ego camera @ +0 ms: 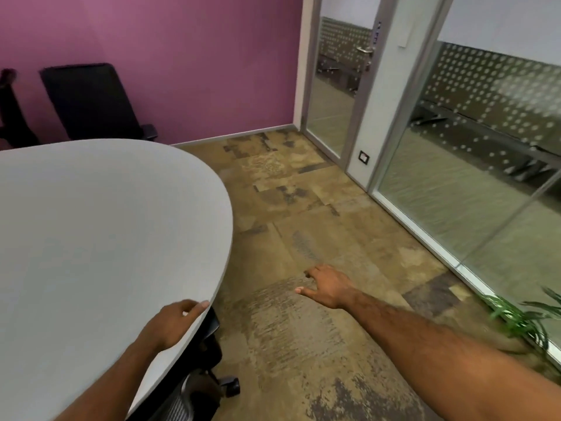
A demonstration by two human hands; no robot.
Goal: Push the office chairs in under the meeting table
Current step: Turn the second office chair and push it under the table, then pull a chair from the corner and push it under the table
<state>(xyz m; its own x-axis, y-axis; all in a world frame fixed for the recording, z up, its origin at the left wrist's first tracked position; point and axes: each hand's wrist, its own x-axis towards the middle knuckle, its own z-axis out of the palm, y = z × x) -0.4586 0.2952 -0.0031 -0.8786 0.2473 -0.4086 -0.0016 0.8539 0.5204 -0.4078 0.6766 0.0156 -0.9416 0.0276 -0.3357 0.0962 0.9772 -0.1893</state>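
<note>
The grey rounded meeting table [100,226] fills the left of the view. A black office chair [206,354] sits tucked under its near right edge, with only an armrest, a castor and part of the mesh back showing. My left hand [171,325] hovers over the table's rim above that chair, fingers loosely curled, holding nothing. My right hand [326,285] reaches out over the carpet to the right of the table, fingers spread and empty. A second black chair [91,101] stands at the table's far side against the purple wall. Part of a third chair [12,113] shows at the left edge.
Patterned brown carpet [288,208] runs between the table and a glass partition [485,177] on the right. A glass door [337,95] stands in the far corner. A green potted plant [525,317] sits by the glass at the right edge.
</note>
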